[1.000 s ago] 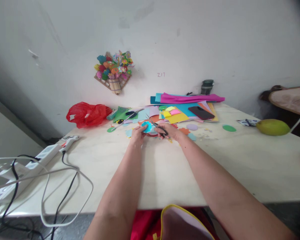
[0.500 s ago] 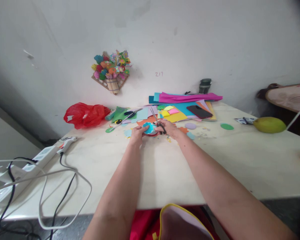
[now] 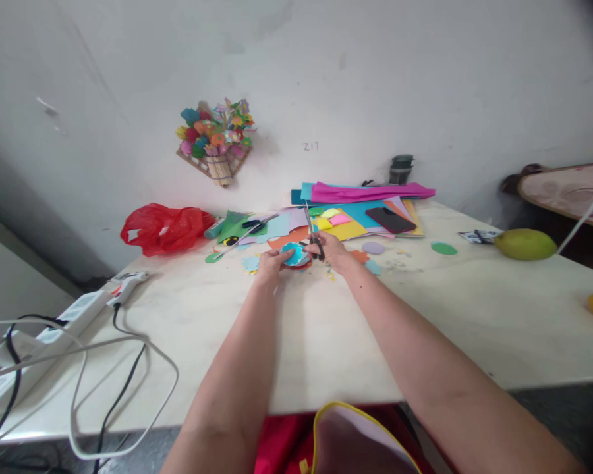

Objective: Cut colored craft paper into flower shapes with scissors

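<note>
A bright blue paper flower (image 3: 292,254) with a scalloped edge is pinched in my left hand (image 3: 271,264), the thumb lying on its face. My right hand (image 3: 330,252) is closed round the dark handles of a pair of scissors (image 3: 310,220), whose blades point up and away from me, to the right of the flower. The fingertips of my right hand are close to the flower's right edge; whether they touch it I cannot tell. Reddish paper pieces lie under the flower, partly hidden by it. Small cut scraps (image 3: 332,276) are strewn around both hands.
Coloured sheets (image 3: 356,227), a phone (image 3: 390,220) and a pink roll (image 3: 370,193) lie behind. A second pair of scissors (image 3: 250,234) and a red plastic bag (image 3: 165,230) are left. A power strip (image 3: 79,313) with loose cables stands front left; a mango-like fruit (image 3: 525,244) lies right.
The scissors have turned from slanting left to nearly upright, still in my right hand. The flower stays in my left hand. The whole view has shifted slightly.
</note>
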Available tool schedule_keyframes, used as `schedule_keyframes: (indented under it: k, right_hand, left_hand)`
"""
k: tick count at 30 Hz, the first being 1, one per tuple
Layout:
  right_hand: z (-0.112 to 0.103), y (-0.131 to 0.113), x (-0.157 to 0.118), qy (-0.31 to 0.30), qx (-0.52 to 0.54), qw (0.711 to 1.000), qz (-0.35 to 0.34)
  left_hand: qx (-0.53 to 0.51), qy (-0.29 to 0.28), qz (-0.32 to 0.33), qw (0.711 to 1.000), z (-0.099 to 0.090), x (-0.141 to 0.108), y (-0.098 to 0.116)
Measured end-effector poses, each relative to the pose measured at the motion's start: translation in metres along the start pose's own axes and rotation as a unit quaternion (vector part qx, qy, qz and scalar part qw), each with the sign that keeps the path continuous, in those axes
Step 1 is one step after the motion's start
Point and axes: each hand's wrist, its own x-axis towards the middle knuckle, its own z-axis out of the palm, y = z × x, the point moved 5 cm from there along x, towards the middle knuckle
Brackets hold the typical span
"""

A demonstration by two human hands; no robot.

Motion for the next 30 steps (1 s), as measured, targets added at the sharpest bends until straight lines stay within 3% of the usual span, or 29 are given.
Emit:
schedule_keyframes:
  k: [22, 30]
  right_hand:
    - [0.009, 0.005, 0.002, -0.014, -0.032, 0.999, 0.003]
    - [0.013, 0.0, 0.0, 0.025, -0.055, 0.998, -0.023]
  left_hand:
    - [0.039, -0.007, -0.014, 0.999, 0.004, -0.002, -0.004]
    - [0.021, -0.015, -0.018, 1.0, 0.004, 0.001, -0.009]
